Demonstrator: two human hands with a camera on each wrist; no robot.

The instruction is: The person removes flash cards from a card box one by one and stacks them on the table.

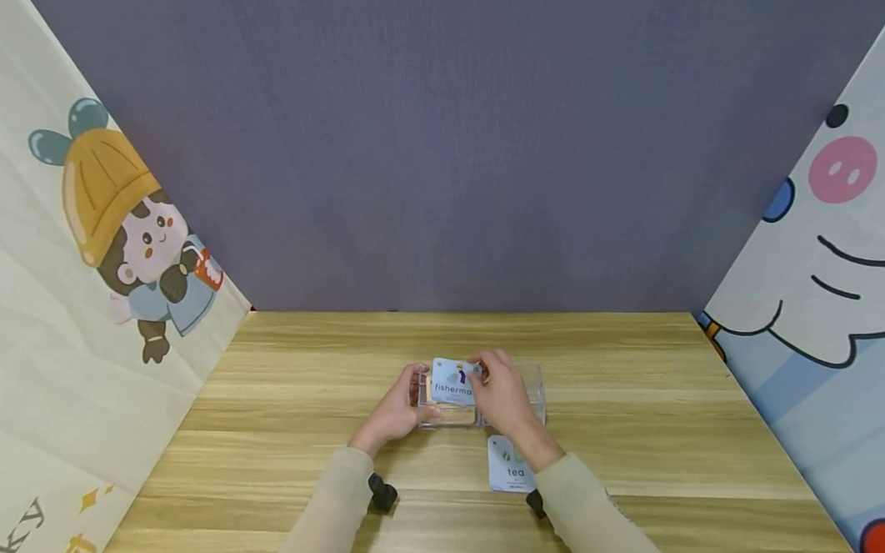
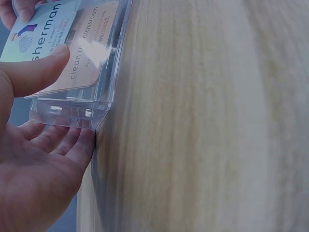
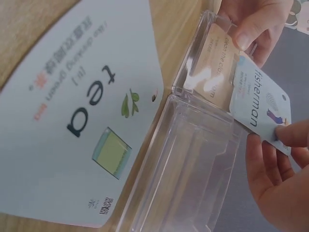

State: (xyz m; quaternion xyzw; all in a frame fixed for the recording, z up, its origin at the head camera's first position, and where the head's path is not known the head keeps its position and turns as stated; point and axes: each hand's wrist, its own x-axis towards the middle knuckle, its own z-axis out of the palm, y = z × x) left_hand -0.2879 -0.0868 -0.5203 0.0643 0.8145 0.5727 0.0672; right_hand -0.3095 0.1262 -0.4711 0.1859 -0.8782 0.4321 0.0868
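Observation:
A clear plastic box lies on the table, with two compartments or an opened lid beside its body; I cannot tell which. My left hand grips its left end, the thumb over the top and the fingers curled against the end wall. In that left part lies a pale orange card reading "clean the classroom". Over it slants a light blue "fisherman" card, partly covering it. My right hand pinches the fisherman card's right edge between thumb and fingers. The box's right part shows no cards in the right wrist view.
A light blue "tea" card lies on the wooden table in front of the box, partly under my right forearm. A grey-purple panel stands behind the table. Cartoon-printed sheets hang at both sides.

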